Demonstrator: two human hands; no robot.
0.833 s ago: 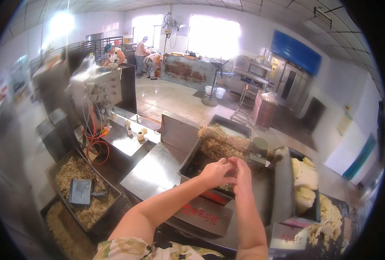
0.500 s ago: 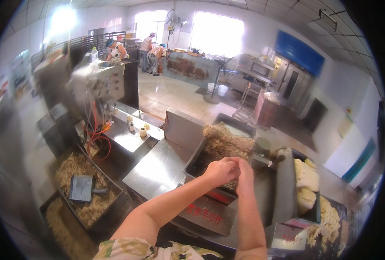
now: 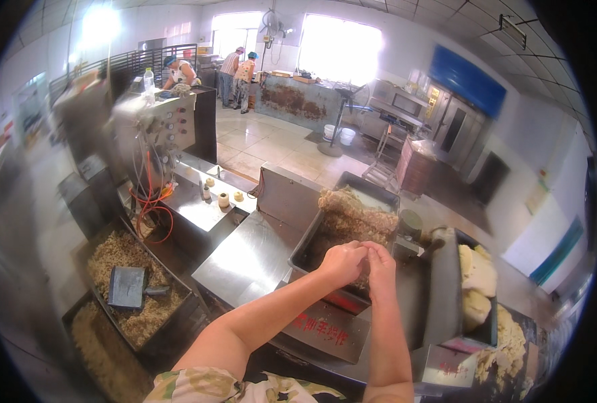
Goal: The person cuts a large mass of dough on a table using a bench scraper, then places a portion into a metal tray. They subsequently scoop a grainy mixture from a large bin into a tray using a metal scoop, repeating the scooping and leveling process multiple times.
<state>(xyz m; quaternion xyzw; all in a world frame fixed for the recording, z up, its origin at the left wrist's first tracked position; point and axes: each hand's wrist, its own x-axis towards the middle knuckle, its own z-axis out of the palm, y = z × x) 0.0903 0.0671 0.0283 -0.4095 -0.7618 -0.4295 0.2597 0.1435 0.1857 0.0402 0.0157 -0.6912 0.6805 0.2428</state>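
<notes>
My left hand (image 3: 342, 262) and my right hand (image 3: 381, 267) meet at the fingertips over the near end of a dark tray (image 3: 302, 251). Both are closed, fingers bent and pressed together; whatever lies between them is hidden. Beneath and beyond them, the tray holds a brown, crumbly mass (image 3: 359, 218), heaped higher at its far end. Just right of my hands sits a round metal machine part (image 3: 409, 225). A steel work surface (image 3: 241, 258) lies to the left of the tray.
Pale dough (image 3: 476, 272) fills a bin at right, with more dough (image 3: 510, 346) beside it. At left, a crumb-filled bin holds a scoop (image 3: 126, 289). Small rollers (image 3: 224, 200) stand on a steel ledge. A control cabinet (image 3: 167, 127) rises behind; several people work farther back.
My hands stay joined over the tray, the fingers shifting slightly against each other. The view has tilted a little. In the background, one bent-over person now stands more upright.
</notes>
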